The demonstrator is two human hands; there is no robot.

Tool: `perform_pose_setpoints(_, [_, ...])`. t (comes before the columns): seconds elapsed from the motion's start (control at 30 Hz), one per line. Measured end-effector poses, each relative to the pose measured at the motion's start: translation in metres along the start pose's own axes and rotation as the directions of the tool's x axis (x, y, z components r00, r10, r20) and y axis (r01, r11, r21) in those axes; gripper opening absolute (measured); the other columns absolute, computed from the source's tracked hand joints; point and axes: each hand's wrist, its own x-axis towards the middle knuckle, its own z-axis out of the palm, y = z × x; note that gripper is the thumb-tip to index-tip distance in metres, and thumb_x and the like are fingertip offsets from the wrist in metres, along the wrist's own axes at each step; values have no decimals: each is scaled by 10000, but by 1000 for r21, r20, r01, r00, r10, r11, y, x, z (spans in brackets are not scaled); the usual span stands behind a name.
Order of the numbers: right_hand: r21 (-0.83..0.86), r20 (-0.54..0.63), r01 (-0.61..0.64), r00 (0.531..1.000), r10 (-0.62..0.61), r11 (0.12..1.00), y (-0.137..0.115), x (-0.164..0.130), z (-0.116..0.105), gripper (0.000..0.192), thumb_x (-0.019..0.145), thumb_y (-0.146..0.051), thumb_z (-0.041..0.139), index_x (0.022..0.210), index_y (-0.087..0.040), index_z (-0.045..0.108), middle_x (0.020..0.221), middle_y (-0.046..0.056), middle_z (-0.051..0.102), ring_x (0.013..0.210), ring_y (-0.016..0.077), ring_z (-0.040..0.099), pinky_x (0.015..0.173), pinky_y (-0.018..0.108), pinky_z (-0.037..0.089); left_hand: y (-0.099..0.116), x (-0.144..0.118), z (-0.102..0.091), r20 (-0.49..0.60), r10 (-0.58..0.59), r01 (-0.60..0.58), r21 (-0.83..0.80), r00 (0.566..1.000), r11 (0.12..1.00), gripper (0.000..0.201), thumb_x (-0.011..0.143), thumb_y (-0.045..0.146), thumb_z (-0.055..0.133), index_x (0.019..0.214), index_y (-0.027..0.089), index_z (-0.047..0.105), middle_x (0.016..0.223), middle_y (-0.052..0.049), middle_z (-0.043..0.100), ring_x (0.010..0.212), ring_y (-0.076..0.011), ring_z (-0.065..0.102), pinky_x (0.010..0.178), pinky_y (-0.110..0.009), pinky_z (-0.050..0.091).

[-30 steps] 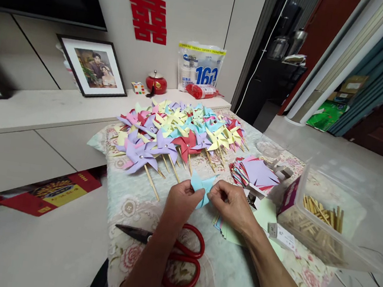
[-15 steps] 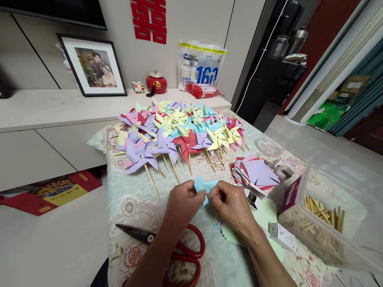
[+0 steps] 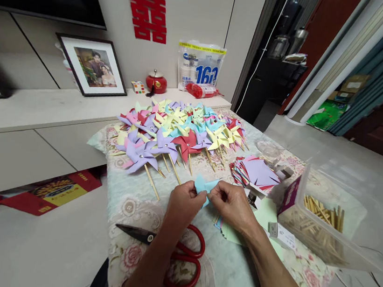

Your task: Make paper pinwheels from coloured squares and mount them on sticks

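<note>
A light-blue paper pinwheel (image 3: 201, 183), partly folded, is held between both hands over the table. My left hand (image 3: 183, 203) pinches its left side with thumb and fingers. On the other side my right hand (image 3: 229, 202) has its fingertips closed on the paper near the middle; whether they also hold a pin is hidden. Red-handled scissors (image 3: 188, 256) lie under my left forearm, blades pointing left. Beyond my hands many finished pinwheels (image 3: 187, 145) in purple, red, yellow and blue are heaped on wooden sticks. Cut paper squares (image 3: 260, 171) are stacked right of them.
To the right a clear plastic bin (image 3: 318, 226) holds wooden sticks (image 3: 326, 213). A small open box (image 3: 254, 196) with metal pieces and a white box (image 3: 281, 235) sit near green paper sheets (image 3: 267, 212). A cabinet (image 3: 41, 105) with a picture frame (image 3: 92, 67) stands behind.
The hands stay in nearly the same place. My left thumb has shifted slightly on the blue paper; everything else is still.
</note>
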Motion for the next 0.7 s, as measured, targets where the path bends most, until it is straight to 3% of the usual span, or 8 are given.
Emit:
perform_pose_setpoints(0.27, [246,55,-104,994,94,964,-1,2,-3,186,813,-328,601,717,-169,614,615,-43,517,573,112,437,549,235,323,12,-4,-2,66,-103,118,-281,992,953,186,636,278,738,753,133,740,626,3,697,552,-128,563,545,-227,432])
perform_pose_setpoints(0.37, [322,24,-104,995,101,941,0,3,-4,218,816,-361,610,715,-168,604,623,-42,506,582,113,422,558,243,326,16,-6,-3,69,-144,159,-359,987,920,196,624,266,762,757,122,750,641,-13,717,553,-130,579,554,-233,451])
perform_pose_setpoints(0.57, [346,-184,-23,979,91,938,0,2,-12,260,853,-410,614,742,-175,606,647,-34,518,605,120,444,570,244,349,16,-5,-5,135,-136,182,-442,982,878,184,631,280,793,643,120,703,531,4,637,480,-96,505,498,-208,410])
perform_pose_setpoints(0.7, [175,-424,6,903,69,985,-3,-3,-29,266,899,-416,580,781,-184,635,654,-24,570,598,128,497,582,243,389,14,-3,-6,115,-153,190,-467,981,864,190,643,296,787,636,145,672,555,8,631,516,-109,523,523,-221,454])
